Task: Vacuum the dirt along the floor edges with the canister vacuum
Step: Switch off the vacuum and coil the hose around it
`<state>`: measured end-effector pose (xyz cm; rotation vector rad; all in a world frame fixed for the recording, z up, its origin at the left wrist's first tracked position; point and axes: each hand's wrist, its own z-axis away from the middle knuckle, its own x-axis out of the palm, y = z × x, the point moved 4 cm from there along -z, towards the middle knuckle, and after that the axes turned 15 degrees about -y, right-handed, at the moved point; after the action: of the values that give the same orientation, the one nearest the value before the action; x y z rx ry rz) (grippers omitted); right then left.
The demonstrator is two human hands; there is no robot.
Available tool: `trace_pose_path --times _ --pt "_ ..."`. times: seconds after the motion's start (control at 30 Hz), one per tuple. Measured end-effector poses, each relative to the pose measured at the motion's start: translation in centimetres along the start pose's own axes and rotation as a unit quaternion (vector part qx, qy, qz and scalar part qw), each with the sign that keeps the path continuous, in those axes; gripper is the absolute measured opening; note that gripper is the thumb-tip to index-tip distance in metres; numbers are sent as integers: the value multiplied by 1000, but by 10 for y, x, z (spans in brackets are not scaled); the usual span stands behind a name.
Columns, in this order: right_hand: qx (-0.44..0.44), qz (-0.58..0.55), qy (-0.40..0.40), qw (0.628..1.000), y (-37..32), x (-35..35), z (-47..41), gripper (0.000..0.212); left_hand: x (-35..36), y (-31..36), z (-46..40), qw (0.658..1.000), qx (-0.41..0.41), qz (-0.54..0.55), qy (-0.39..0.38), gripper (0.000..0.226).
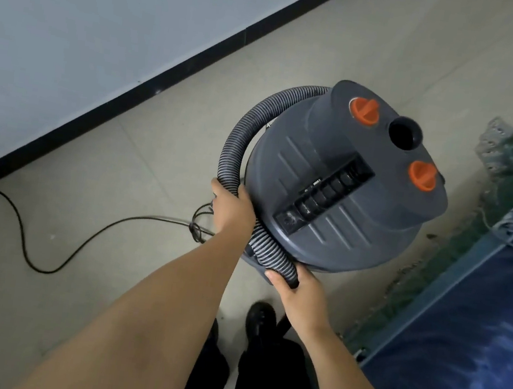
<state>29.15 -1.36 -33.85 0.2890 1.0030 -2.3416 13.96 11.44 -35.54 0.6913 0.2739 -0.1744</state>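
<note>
Head view: the vacuum (342, 186) stands upright on the floor (141, 158) near the baseboard (151, 87), its hose (240, 132) looping leftward, gripped by the left hand (233, 207) mid-length and the right hand (298, 286) at its end.

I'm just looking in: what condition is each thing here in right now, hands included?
canister vacuum: upright on the floor, top port open with nothing plugged in
hose: curled round the canister's side, held in both hands
left hand: grips the hose mid-length
right hand: grips the hose's dark end
power cord: lying slack on the floor
rug: flat, edge frayed
</note>
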Motion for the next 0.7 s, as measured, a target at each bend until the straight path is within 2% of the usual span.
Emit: trace_pose_path --times 0.1,0.17,0.3,0.4,0.5,0.6,0.7 --pt "20 135 22 990 -4 0 -2 81 4 -6 -6 1000 -8 0 21 52" --pt "46 195 27 979 -7 0 -6 84 7 -7 -10 1000 -5 5 21 52" --pt "63 178 -5 982 -8 2 -6 56 1 -6 -1 1000 7 -10 -16 53" --pt "45 129 -39 990 -20 -4 3 48 -12 -4 11 996 -6 1 -83 57" --pt "29 181 -57 981 -40 -26 20 43 -35 9 33 992 -18 -2 -126 56" --pt "14 209 -61 976 -76 -61 36 40 -61 33 70 993 -6 -3 -122 51" --pt "-28 272 -40 961 -132 -100 47 37 -91 65 113 995 45 -12 -93 46"
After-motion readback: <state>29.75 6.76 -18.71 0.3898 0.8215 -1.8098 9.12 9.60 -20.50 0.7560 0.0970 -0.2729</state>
